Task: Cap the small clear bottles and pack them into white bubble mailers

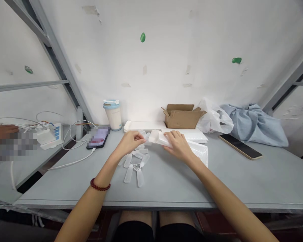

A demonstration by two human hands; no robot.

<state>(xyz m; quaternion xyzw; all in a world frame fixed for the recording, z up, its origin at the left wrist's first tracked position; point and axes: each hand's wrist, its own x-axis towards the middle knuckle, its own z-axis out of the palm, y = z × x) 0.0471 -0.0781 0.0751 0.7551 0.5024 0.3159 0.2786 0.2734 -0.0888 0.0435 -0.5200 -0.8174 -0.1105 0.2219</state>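
My right hand (178,144) is wrapped round a narrow white box (161,137), whose open end faces left. My left hand (130,144) is closed in a pinch on a translucent plastic tag (146,137), just left of that opening. Whether the tag's tip reaches inside the box, I cannot tell. Several more translucent tags (140,177) lie loosely piled on the grey table (166,188), below and right of my left hand. White padded mailers (199,152) lie under and behind my right hand.
Along the wall stand a lidded cup (112,116), a white box (143,125), an open cardboard box (184,117), a plastic bag (214,116) and blue cloth (255,124). Phones lie left (98,137) and right (239,146). Another person's hand (3,132) is by cables and a power strip (56,134).
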